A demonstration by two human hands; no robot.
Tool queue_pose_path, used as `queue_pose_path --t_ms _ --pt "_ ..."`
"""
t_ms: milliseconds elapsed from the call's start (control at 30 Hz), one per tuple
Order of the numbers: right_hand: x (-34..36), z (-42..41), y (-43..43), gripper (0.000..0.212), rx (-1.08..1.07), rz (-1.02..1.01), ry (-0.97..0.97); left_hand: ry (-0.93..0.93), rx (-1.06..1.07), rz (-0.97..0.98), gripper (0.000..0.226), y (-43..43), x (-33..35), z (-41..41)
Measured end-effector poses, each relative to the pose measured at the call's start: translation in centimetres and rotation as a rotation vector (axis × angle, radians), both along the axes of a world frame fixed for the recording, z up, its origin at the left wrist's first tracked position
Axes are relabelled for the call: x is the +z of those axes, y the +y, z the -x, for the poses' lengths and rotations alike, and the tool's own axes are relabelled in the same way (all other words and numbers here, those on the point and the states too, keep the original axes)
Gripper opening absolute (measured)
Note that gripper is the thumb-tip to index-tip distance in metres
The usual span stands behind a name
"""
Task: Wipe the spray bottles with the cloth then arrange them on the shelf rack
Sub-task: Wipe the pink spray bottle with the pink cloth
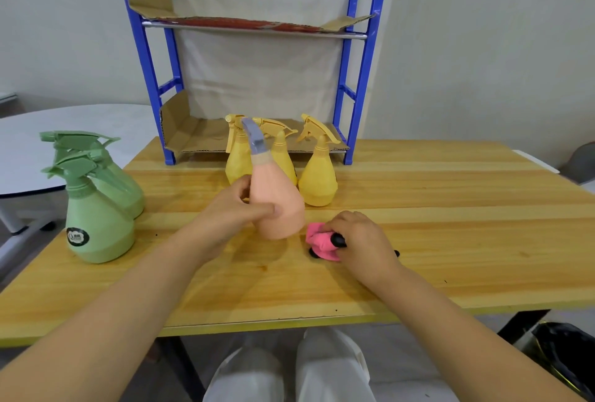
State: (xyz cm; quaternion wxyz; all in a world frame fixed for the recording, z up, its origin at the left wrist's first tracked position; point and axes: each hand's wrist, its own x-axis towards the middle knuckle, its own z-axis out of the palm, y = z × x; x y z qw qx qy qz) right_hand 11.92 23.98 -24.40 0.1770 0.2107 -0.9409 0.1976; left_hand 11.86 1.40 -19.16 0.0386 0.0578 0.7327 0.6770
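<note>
Peach plastic spray bottle [278, 205] with a grey trigger head, shown near the middle of the pale wooden desk [450, 240]. The bottle was grasped about its lower body by the curled fingers and thumb of the left hand [231, 208] and was tilted, neck leaning away. This was probably done so that its flank was presented for wiping. Whether its base touched the desk could not be told. Just beside it, a crumpled pink cloth [318, 239] was clenched in the right hand [360, 237] against the desk top, not yet applied to the bottle. Three yellow plastic spray bottles [317, 176] were grouped toward the far edge, before the blue metal shelf rack [346, 79]. Its cardboard-lined lower shelf [193, 134] carried no bottles. Green plastic spray bottles [96, 224] were kept apart at the left edge, presumably sorted by colour.
</note>
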Motion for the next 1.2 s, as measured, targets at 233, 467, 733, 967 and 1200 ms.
queue_pose_path --t_ms 233,467,733,967,1200 --pt "1.8 -2.1 -0.5 0.035 0.052 0.484 0.367 -0.28 0.037 -0.453 0.055 0.4 2.1 -1.8" --pt "3.7 -3.3 -3.0 0.028 0.108 0.646 0.541 -0.498 0.046 -0.697 0.079 1.2 2.6 -2.7" --pt "3.6 -2.9 -5.7 0.034 0.164 0.551 0.639 -0.534 0.12 -0.725 0.069 2.1 2.9 -3.1" --pt "2.7 -2.5 -4.7 0.021 0.213 0.336 0.714 -0.622 0.119 -0.74 0.074 2.0 2.2 -2.8" --pt "3.8 -1.0 -2.5 0.019 0.183 0.374 0.667 -0.639 0.068 -0.625 0.079 1.8 1.8 -2.8"
